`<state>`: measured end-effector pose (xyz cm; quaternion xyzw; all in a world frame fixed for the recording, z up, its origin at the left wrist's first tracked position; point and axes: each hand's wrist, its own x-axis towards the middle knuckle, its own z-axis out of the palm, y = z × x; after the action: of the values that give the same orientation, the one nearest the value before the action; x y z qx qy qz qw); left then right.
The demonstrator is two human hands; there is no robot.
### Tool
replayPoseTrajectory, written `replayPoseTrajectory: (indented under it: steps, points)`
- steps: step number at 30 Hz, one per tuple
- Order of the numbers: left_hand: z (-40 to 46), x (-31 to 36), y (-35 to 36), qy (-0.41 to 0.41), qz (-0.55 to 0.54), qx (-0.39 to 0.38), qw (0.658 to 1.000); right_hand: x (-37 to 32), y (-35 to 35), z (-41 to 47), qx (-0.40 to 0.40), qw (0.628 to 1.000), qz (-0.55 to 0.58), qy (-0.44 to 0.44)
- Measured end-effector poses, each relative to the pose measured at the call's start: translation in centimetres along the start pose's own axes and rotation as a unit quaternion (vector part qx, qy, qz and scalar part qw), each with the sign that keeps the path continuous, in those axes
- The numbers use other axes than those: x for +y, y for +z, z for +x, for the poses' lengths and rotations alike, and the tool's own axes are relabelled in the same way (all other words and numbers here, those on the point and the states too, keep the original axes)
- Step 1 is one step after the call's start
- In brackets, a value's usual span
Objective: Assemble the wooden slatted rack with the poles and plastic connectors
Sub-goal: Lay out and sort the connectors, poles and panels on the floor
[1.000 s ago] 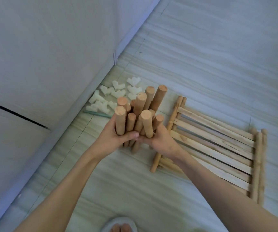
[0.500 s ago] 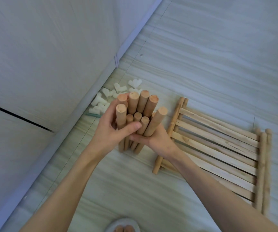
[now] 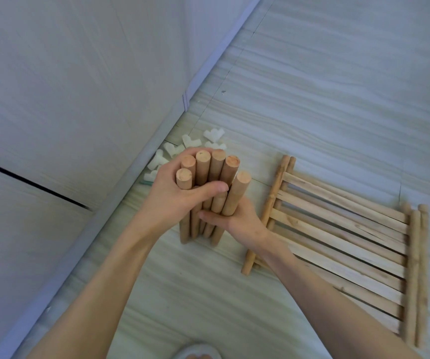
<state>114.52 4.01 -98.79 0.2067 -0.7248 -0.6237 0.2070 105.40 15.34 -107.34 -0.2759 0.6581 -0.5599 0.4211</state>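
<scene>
Head view: both hands clasp a bundle of wooden poles [image 3: 210, 193] standing upright on the floor [image 3: 312, 99]; the left hand [image 3: 172, 195] wraps the top, the right hand [image 3: 237, 216] grips lower. White plastic connectors [image 3: 190, 145] lie loose by the wall. Slatted panels [image 3: 338, 242] lie flat just beside. Nothing appears joined yet; the assembly seems barely begun.

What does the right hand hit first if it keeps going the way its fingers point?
The right hand points left across the bundle of poles; beyond it, probably the left hand. Depth is unclear.
</scene>
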Motion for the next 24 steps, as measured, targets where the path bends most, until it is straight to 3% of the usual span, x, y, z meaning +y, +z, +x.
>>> replayPoseTrajectory:
  steps: [6, 11, 16, 24]
  points:
    - [0.2, -0.1, -1.2, -0.029, 0.009, 0.072, 0.997, 0.1, 2.4, 0.3, -0.025, 0.998, 0.056, 0.023]
    - [2.1, -0.8, -3.2, -0.060, 0.064, 0.043, 0.995, 0.7, 6.0, 1.1, -0.040, 0.974, 0.208, 0.081]
    - [3.8, -3.6, -4.9, -0.104, 0.131, 0.025, 0.986, 2.2, 9.8, 2.5, -0.017, 0.956, 0.267, 0.121]
    - [3.9, -11.0, -5.7, -0.251, 0.223, -0.091, 0.937, 3.7, 11.4, 2.1, 0.004, 0.855, 0.475, 0.209]
